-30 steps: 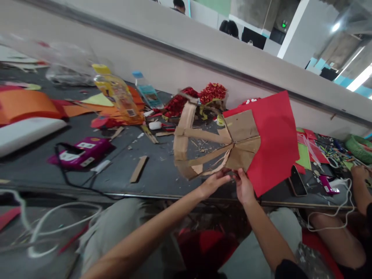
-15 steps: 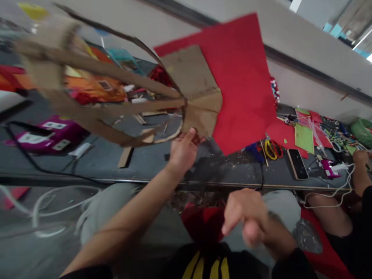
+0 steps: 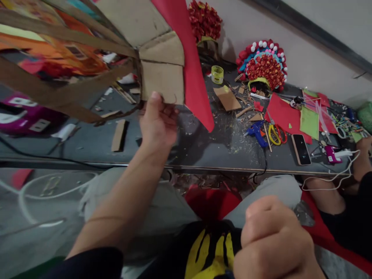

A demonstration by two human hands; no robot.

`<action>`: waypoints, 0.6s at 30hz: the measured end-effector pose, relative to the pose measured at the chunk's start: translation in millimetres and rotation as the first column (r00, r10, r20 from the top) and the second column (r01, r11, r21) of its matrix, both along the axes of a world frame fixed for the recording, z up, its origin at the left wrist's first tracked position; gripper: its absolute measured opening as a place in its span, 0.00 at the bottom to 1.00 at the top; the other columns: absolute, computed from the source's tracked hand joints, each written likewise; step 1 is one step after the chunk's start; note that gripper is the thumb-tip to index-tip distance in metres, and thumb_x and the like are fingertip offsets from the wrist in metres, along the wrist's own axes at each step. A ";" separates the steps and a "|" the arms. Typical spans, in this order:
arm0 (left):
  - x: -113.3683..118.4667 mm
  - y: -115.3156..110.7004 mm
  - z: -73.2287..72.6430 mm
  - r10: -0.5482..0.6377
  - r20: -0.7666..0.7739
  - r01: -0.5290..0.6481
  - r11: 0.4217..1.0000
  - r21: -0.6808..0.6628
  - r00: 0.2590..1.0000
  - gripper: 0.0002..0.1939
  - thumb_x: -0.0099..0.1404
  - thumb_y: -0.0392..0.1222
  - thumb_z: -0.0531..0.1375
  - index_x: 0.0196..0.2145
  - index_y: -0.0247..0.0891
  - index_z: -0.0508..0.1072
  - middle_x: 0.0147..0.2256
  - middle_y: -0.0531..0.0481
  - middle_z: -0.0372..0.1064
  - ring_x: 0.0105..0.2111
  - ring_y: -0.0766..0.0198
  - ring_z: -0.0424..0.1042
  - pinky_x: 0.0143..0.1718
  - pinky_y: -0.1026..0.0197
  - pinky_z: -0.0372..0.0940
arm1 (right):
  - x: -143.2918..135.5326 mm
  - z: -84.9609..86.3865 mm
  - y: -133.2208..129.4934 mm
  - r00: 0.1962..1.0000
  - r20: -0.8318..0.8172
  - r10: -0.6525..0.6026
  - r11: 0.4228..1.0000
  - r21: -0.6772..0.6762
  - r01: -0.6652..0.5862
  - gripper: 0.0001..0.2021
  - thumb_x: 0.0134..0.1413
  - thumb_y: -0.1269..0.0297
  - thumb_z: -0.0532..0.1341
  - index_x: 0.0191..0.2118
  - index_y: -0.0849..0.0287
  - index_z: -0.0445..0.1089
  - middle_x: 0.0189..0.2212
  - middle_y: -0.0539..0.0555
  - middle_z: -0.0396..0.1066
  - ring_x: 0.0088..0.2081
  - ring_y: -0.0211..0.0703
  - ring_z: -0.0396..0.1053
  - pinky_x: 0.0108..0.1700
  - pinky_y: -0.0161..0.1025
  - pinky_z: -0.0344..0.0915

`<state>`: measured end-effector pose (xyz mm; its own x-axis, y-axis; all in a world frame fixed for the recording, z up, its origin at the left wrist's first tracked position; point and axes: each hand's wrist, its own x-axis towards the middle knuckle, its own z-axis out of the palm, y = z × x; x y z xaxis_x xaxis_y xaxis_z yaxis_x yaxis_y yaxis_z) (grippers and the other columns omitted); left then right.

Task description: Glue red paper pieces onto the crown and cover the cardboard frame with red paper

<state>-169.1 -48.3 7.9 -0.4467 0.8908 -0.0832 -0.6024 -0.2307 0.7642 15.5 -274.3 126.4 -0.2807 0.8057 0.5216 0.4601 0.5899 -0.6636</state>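
Observation:
My left hand (image 3: 159, 126) is closed on the lower edge of a cardboard headdress frame (image 3: 162, 83), thumb on the near face and fingers behind it. Its bent cardboard strips reach out to the left, beyond the picture's edge. A red sheet (image 3: 195, 77) lies against the back of the frame's upright panel and sticks out on the right; its top is cut off by the view. My right hand (image 3: 273, 240) is a closed fist low in front of my body, close to the camera. Nothing shows in it.
On the dark table (image 3: 197, 149) are a blue glue gun (image 3: 257, 133), scissors (image 3: 276, 135), a phone (image 3: 301, 149), red paper (image 3: 279, 110) and cardboard scraps. Decorated headdresses (image 3: 266, 66) stand by the wall. A purple power strip (image 3: 29, 116) sits left. Another person's arm (image 3: 363, 155) is at right.
My left hand and the cardboard frame with the red sheet have moved left and up in the picture. The glue gun and headdresses behind show more. My right fist appears larger and lower.

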 end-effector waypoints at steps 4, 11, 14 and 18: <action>6.8 -2.0 3.8 0.009 -0.024 -0.009 1.000 0.014 1.000 0.05 0.62 0.38 0.59 0.33 0.39 0.64 0.24 0.61 0.68 0.28 0.72 0.67 0.31 0.65 0.60 | 6.7 3.9 1.8 1.000 0.011 0.025 1.000 0.006 -0.025 0.23 0.52 0.65 0.61 0.08 0.52 0.61 0.07 0.45 0.54 0.11 0.35 0.52 0.13 0.39 0.51; 15.8 -1.6 5.4 0.033 0.003 -0.033 0.998 0.054 0.999 0.07 0.58 0.36 0.58 0.27 0.39 0.61 0.21 0.60 0.68 0.22 0.72 0.68 0.27 0.65 0.62 | 7.9 15.2 6.0 0.998 -0.008 0.056 0.998 -0.028 -0.057 0.18 0.50 0.74 0.57 0.13 0.54 0.60 0.10 0.42 0.58 0.10 0.31 0.52 0.17 0.39 0.58; 18.3 -0.2 -0.5 0.075 -0.005 -0.074 0.995 0.060 0.997 0.14 0.57 0.39 0.60 0.22 0.39 0.57 0.17 0.59 0.64 0.18 0.71 0.67 0.24 0.65 0.62 | 7.7 18.7 4.2 0.997 0.016 0.074 0.997 -0.029 -0.073 0.16 0.51 0.77 0.54 0.16 0.55 0.60 0.12 0.43 0.61 0.12 0.30 0.55 0.19 0.38 0.60; 20.2 0.8 -5.8 0.082 0.010 -0.083 0.994 0.068 0.997 0.14 0.56 0.37 0.60 0.21 0.39 0.55 0.17 0.58 0.65 0.19 0.69 0.68 0.26 0.64 0.64 | 11.7 21.0 0.7 0.998 0.046 0.029 0.999 -0.021 -0.028 0.16 0.52 0.81 0.52 0.19 0.57 0.61 0.14 0.43 0.62 0.14 0.29 0.58 0.22 0.35 0.62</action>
<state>-148.8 -47.4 2.0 -0.5187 0.8546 -0.0265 -0.5845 -0.3318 0.7404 27.2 -273.7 147.4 -0.3277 0.8071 0.4911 0.4738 0.5901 -0.6537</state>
